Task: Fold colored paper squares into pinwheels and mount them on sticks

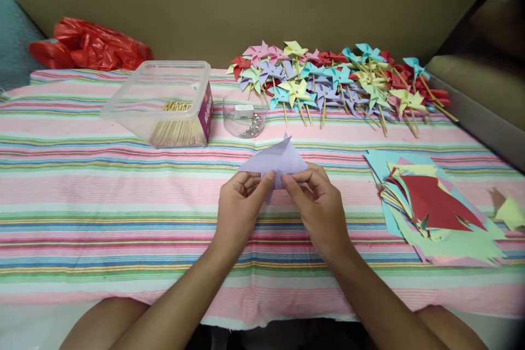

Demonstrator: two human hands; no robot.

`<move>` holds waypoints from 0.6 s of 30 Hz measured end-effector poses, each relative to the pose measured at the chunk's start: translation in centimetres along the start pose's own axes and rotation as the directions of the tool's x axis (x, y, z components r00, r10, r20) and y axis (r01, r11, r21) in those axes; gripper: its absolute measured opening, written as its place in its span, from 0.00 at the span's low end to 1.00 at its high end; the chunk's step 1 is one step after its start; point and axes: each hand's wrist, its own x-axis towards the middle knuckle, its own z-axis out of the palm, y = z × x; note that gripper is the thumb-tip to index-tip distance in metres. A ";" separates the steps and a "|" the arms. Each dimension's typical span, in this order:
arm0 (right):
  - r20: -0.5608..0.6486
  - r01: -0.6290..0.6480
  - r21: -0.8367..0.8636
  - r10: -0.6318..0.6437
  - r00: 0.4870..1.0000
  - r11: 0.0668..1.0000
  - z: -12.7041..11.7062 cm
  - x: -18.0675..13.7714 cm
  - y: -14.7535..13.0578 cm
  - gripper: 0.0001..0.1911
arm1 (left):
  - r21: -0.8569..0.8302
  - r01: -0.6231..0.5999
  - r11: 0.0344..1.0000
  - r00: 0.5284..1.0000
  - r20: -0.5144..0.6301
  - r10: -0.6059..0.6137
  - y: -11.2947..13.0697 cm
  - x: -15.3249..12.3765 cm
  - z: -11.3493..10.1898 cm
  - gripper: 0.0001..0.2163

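Note:
Between my two hands is a sheet of lavender paper (273,158), held a little above the cloth with its corners bent in and one point sticking up. My left hand (241,197) pinches its left side, thumb on top near the middle. On the other side my right hand (315,197) grips the paper the same way, with its thumb close to the left thumb. The fingers under the sheet are partly hidden. Just beyond the paper stands a clear round dish (232,126) with small shiny metal pins (252,127) and a little white box (243,111).
A clear plastic tub (135,120) of wooden sticks (178,132) stands at left, before a red plastic bag (98,46). Many finished paper pinwheels (324,90) lie at the back right. Cut coloured paper sheets (443,202) are stacked at right on the striped cloth (123,191).

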 end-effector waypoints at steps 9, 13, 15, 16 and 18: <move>-0.031 0.031 -0.034 -0.032 0.999 0.999 0.1 -0.1 0.0 0.08 | 0.002 -0.001 1.000 1.000 0.012 0.001 0.1 -0.1 0.1 0.10; -0.050 0.040 -0.067 -0.044 0.998 0.997 0.1 0.0 0.0 0.08 | -0.009 0.004 1.000 0.998 0.059 -0.003 -0.1 0.0 0.0 0.10; -0.051 0.040 -0.071 -0.044 0.998 0.997 0.1 0.0 0.1 0.08 | -0.011 0.009 1.000 0.997 0.077 -0.008 -0.2 0.0 -0.1 0.10; -0.053 0.045 -0.074 -0.049 0.997 0.996 0.1 0.0 0.2 0.08 | -0.013 0.013 1.000 0.997 0.081 -0.012 -0.2 0.0 -0.1 0.10; -0.061 0.063 -0.088 -0.069 0.996 0.994 0.1 0.1 0.3 0.08 | -0.022 0.023 0.999 0.997 0.074 -0.022 -0.2 0.0 0.0 0.10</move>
